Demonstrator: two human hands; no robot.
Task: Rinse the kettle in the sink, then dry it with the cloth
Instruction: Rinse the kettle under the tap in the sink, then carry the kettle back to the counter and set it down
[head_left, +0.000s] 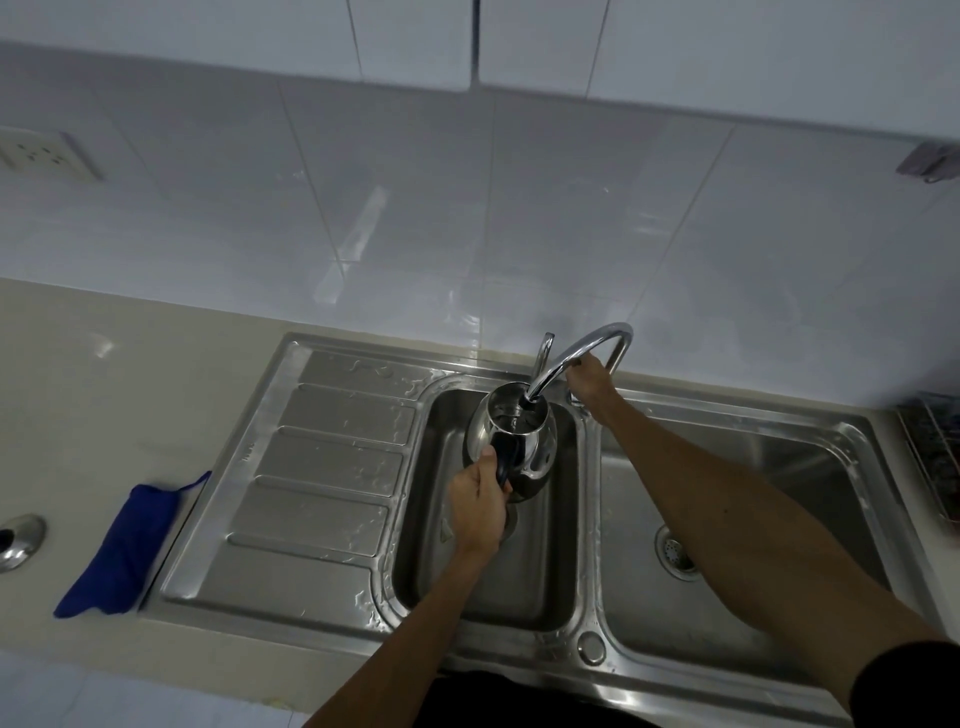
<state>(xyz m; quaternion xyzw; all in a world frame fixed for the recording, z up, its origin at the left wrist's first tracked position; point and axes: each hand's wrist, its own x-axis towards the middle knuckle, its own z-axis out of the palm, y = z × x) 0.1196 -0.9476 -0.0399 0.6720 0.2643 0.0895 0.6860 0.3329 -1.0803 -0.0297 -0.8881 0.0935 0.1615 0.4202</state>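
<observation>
A shiny steel kettle (524, 441) with a dark handle hangs over the left basin of the steel sink (483, 587). My left hand (480, 506) grips its handle from the near side. The kettle's open top sits right under the spout of the curved chrome tap (576, 358). My right hand (589, 382) rests at the tap's base, fingers curled around the tap; what it grips there is hidden. A blue cloth (124, 551) lies folded on the counter, left of the drainboard.
The ribbed drainboard (317, 478) is wet in places. The right basin (737, 525) has a drain strainer. A round chrome fitting (18, 540) sits at the counter's left edge. A wire rack (935, 452) stands at the far right. A wall socket (41, 153) is on the tiles.
</observation>
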